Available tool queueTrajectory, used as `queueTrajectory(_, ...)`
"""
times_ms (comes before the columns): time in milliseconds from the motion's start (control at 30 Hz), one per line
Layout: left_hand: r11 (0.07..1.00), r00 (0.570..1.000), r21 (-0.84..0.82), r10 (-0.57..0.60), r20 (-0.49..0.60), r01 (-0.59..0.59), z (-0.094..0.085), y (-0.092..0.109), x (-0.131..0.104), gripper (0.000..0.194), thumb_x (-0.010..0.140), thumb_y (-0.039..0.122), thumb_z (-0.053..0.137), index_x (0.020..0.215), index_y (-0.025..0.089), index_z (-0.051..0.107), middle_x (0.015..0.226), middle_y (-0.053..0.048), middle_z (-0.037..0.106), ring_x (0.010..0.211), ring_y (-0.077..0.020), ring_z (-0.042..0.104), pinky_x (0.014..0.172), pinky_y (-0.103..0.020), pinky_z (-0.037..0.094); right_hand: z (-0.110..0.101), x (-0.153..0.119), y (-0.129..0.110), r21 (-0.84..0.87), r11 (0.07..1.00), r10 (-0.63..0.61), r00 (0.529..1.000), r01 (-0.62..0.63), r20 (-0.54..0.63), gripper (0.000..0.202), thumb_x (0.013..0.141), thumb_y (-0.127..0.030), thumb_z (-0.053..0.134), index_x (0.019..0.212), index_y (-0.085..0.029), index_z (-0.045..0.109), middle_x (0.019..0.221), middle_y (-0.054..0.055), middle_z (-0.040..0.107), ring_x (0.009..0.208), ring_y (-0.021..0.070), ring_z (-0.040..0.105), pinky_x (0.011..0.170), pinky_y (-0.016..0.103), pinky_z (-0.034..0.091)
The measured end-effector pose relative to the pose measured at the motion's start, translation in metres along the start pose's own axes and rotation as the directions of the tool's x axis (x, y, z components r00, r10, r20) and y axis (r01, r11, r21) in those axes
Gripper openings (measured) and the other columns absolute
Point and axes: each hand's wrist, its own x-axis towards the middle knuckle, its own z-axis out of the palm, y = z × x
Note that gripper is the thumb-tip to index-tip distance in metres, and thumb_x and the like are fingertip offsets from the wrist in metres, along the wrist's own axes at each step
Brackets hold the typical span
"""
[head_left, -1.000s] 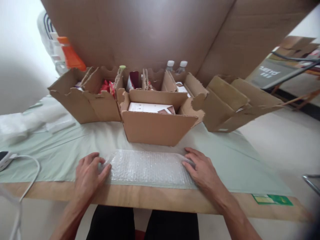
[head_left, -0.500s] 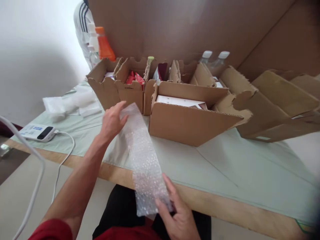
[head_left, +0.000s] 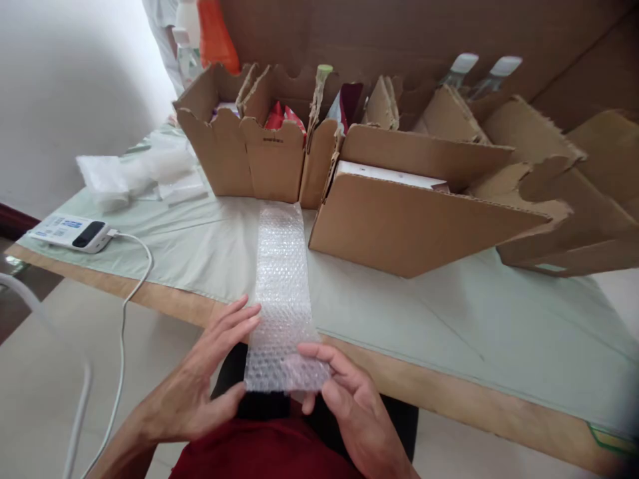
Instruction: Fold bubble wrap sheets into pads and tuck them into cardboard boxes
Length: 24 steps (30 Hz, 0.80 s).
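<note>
Holding near right corner of bubble wrap strip (head_left: 282, 279) with right hand (head_left: 352, 406): pinching film there, with index laid over top, thumb at corner, other fingers partly hidden below. Resting left hand (head_left: 204, 372) alongside left edge, with fingers extended and thumb spread well apart from them; reaching edge with fingertips and near left corner with thumb tip, not gripping, cannot tell how firm any contact. Strip lying lengthwise away from body, far end flat on pale green cloth (head_left: 399, 293), near end overhanging wooden table edge (head_left: 464, 379) above lap. Running far end up close to row of cardboard bins (head_left: 274, 159), just left of separate cardboard box (head_left: 399, 226) set in front of row. Inside that box, seen over front wall: white carton (head_left: 384, 174). In bins, partly hidden: red packet (head_left: 284, 120), maroon packet (head_left: 349, 106). Behind bins: two white-capped bottles (head_left: 462, 66) toward right, orange bottle (head_left: 217, 40) toward left, cut off at top. On cloth at far left: more bubble wrap (head_left: 134, 176), heaped, and nearer, by table edge, white power bank (head_left: 70, 229) with white cable (head_left: 144, 266) plugged in, trailing over edge toward floor.
</note>
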Motion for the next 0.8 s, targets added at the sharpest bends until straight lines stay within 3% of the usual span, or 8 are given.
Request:
queueTrajectory(100, 0.996, 0.983, -0.017, -0.085, -0.165, 0.084, 0.017, -0.003, 0.021, 0.041, 0.09, 0.017, 0.06, 0.13, 0.026, 0.066, 0.118, -0.008, 0.078, 0.113, -0.0253, 0.073, 0.096, -0.039, 0.059, 0.004, 0.017, -0.007, 0.054, 0.985, -0.161, 0.987, 0.162, -0.02, 0.06, 0.095, -0.06, 0.063, 0.143, -0.025, 0.057, 0.103, 0.009, 0.078, 0.081, 0.0192, 0.072, 0.071, 0.031, 0.057)
queueTrajectory(167, 0.969, 0.932, -0.051, -0.247, -0.267, 0.243, 0.026, -0.012, 0.042, 0.025, 0.093, 0.023, 0.058, 0.116, 0.022, 0.07, 0.091, -0.003, 0.077, 0.084, -0.0194, 0.074, 0.078, -0.032, 0.059, 0.004, 0.022, -0.012, -0.039, 0.956, -0.292, 0.951, 0.289, -0.106, 0.061, 0.1, -0.052, 0.06, 0.155, -0.035, 0.041, 0.123, 0.009, 0.074, 0.091, 0.0186, 0.074, 0.071, 0.029, 0.058)
queueTrajectory(233, 0.921, 0.869, -0.083, -0.386, -0.31, 0.38, 0.031, -0.02, 0.059, 0.033, 0.093, 0.029, 0.059, 0.122, 0.018, 0.067, 0.082, -0.001, 0.073, 0.072, -0.0176, 0.069, 0.069, -0.03, 0.055, 0.0, 0.025, -0.014, -0.3, 0.881, -0.428, 0.888, 0.367, -0.17, 0.057, 0.103, -0.038, 0.059, 0.156, -0.04, 0.038, 0.127, 0.006, 0.072, 0.097, 0.0178, 0.074, 0.077, 0.031, 0.06)
queueTrajectory(367, 0.897, 0.846, -0.039, -0.43, -0.317, 0.441, 0.036, -0.03, 0.074, 0.052, 0.089, 0.029, 0.057, 0.139, 0.016, 0.058, 0.079, 0.0, 0.071, 0.072, -0.019, 0.067, 0.072, -0.033, 0.051, -0.012, 0.034, -0.016, -0.844, 0.382, -0.625, 0.778, 0.376, 0.063, 0.041, 0.098, -0.018, 0.062, 0.136, -0.031, 0.062, 0.132, 0.007, 0.071, 0.122, 0.0245, 0.066, 0.104, 0.044, 0.055)
queueTrajectory(433, 0.899, 0.854, 0.01, -0.412, -0.318, 0.438, 0.038, -0.031, 0.074, 0.053, 0.089, 0.029, 0.056, 0.14, 0.016, 0.057, 0.079, 0.0, 0.07, 0.073, -0.02, 0.066, 0.075, -0.035, 0.051, -0.014, 0.045, -0.016, -0.914, 0.139, -0.599, 0.768, 0.38, 0.228, 0.043, 0.095, -0.015, 0.063, 0.137, -0.023, 0.063, 0.142, 0.012, 0.066, 0.134, 0.0307, 0.058, 0.108, 0.051, 0.052)
queueTrajectory(500, 0.906, 0.865, 0.046, -0.385, -0.321, 0.421, 0.04, -0.033, 0.073, 0.053, 0.089, 0.028, 0.055, 0.141, 0.016, 0.056, 0.079, 0.0, 0.069, 0.071, -0.02, 0.065, 0.075, -0.036, 0.051, -0.015, 0.06, -0.014, -0.93, 0.006, -0.531, 0.789, 0.368, 0.309, 0.045, 0.093, -0.013, 0.062, 0.138, -0.017, 0.062, 0.148, 0.016, 0.061, 0.139, 0.0348, 0.055, 0.106, 0.053, 0.053)
queueTrajectory(667, 0.93, 0.882, 0.11, -0.29, -0.37, 0.352, 0.039, -0.037, 0.059, 0.047, 0.094, 0.029, 0.057, 0.14, 0.017, 0.056, 0.082, -0.001, 0.068, 0.073, -0.0195, 0.065, 0.076, -0.036, 0.054, -0.014, 0.082, -0.011, -0.932, -0.075, -0.489, 0.801, 0.355, 0.345, 0.028, 0.098, -0.011, 0.054, 0.118, -0.019, 0.073, 0.143, 0.013, 0.067, 0.138, 0.034, 0.057, 0.101, 0.05, 0.054)
queueTrajectory(800, 0.964, 0.925, 0.227, -0.044, -0.379, 0.138, 0.029, -0.03, 0.039, 0.053, 0.092, 0.038, 0.069, 0.141, 0.021, 0.055, 0.134, -0.016, 0.062, 0.121, -0.03, 0.062, 0.101, -0.047, 0.052, -0.013, 0.077, -0.016, -0.916, 0.016, -0.525, 0.783, 0.4, 0.333, 0.026, 0.1, -0.012, 0.053, 0.115, -0.019, 0.074, 0.135, 0.011, 0.072, 0.133, 0.0298, 0.061, 0.102, 0.047, 0.052)
